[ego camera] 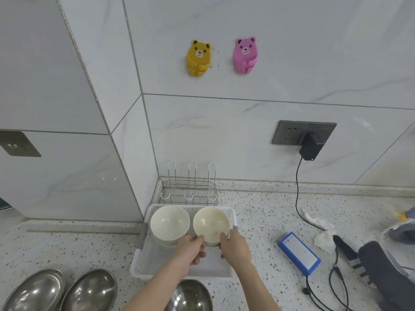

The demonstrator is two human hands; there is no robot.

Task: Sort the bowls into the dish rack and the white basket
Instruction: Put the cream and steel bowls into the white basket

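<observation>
So, progress check, left to right. Far left of my hands, low on the counter, two steel bowls [33, 290] [89, 290] sit side by side, unsorted. Just left of my left hand [190, 250], a white bowl [169, 223] is already down in the white basket [143, 265], looks like it sits on another one, can't confirm. Both my hands are on the cream bowl [211, 223]: left thumb hooked over its near rim, fingers curled below; right hand [233, 248] gripping the rim's right-near side, thumb on the edge. The bowl is over the basket's back right section, next to the white one; whether it's seated or a touch above the floor I can't tell. Directly beyond my hands, the wire dish rack [189, 189] stands against the wall with nothing in it. Below my wrists, a third steel bowl [190, 297] sits at the frame edge, partly hidden by my forearms. Right of my right hand: blue battery pack [298, 254], crumpled tissue, cables, charger plugged into the wall. My read: ceramic side nearly done once this one's released; the steel bowls are all pending, presumably for the rack. Roughly halfway.
</observation>
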